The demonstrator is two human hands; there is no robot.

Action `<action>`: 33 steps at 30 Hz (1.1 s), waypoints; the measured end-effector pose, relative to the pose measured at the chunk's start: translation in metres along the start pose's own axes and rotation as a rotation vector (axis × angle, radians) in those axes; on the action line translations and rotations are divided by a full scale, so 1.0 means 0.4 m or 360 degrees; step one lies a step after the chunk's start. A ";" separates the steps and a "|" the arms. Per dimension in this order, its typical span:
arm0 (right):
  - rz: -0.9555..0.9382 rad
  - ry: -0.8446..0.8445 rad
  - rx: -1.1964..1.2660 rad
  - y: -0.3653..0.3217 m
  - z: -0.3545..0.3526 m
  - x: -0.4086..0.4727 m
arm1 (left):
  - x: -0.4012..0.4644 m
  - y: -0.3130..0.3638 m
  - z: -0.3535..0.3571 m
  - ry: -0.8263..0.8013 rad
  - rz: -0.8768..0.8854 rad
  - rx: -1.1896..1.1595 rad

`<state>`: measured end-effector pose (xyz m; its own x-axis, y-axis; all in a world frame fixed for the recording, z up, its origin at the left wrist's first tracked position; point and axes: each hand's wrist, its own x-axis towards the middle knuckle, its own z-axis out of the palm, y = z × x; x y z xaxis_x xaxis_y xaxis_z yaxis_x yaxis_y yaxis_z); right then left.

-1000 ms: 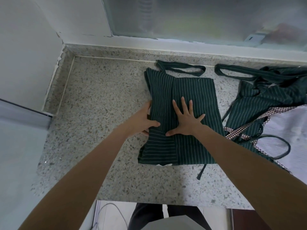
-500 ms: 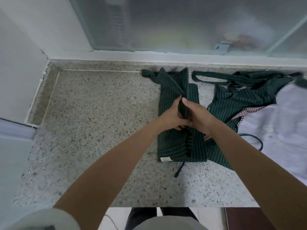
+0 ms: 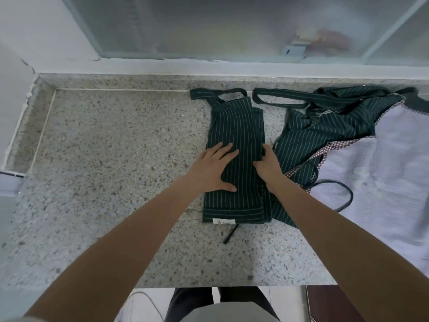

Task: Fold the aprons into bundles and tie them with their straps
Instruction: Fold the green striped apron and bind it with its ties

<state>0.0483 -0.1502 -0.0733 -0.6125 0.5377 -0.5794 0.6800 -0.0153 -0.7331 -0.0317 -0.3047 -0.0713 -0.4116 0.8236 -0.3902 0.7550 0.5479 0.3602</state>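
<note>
A dark green apron with thin white stripes point(image 3: 236, 145) lies folded into a long narrow strip on the speckled stone counter point(image 3: 116, 159). The left hand point(image 3: 214, 169) lies flat on it with straight, spread fingers. The right hand point(image 3: 268, 167) holds its right edge, the fingers curled under the cloth and partly hidden. Just beside it lie a second rumpled green striped apron point(image 3: 325, 126) and a pale lilac cloth point(image 3: 383, 177), cut off at the side. Half a second ago both hands pinched a raised fold together; now the apron lies flat.
</note>
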 end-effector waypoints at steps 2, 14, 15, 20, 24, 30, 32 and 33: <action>-0.0010 -0.0002 0.0105 0.006 0.002 0.001 | 0.013 0.002 0.013 -0.0058 0.0042 0.0104; 0.0073 0.0070 0.0013 0.027 -0.026 0.009 | 0.070 0.052 0.042 -0.0131 -0.0142 0.0203; 0.0030 0.0142 -0.0252 0.029 -0.032 0.011 | 0.070 0.052 0.041 -0.0129 -0.0149 0.0197; -0.0083 0.0035 -0.0631 0.027 -0.045 0.019 | 0.069 0.054 0.034 -0.0068 -0.0144 0.0156; 0.0036 -0.0182 -0.0408 0.004 -0.066 0.036 | 0.063 0.053 0.037 -0.0112 -0.0121 0.0206; 0.0270 -0.0475 0.0125 -0.009 -0.083 0.036 | 0.080 0.079 0.030 -0.0191 -0.0198 0.0190; 0.0244 -0.0425 0.0078 -0.011 -0.079 0.032 | 0.083 0.084 0.028 -0.0197 -0.0236 0.0159; 0.0184 -0.0367 -0.0044 -0.010 -0.076 0.033 | 0.083 0.086 0.025 -0.0190 -0.0249 0.0128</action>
<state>0.0499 -0.1173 -0.0673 -0.6038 0.3271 -0.7269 0.7595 -0.0405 -0.6492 -0.0143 -0.2601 -0.0802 -0.4672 0.7038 -0.5352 0.7268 0.6504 0.2207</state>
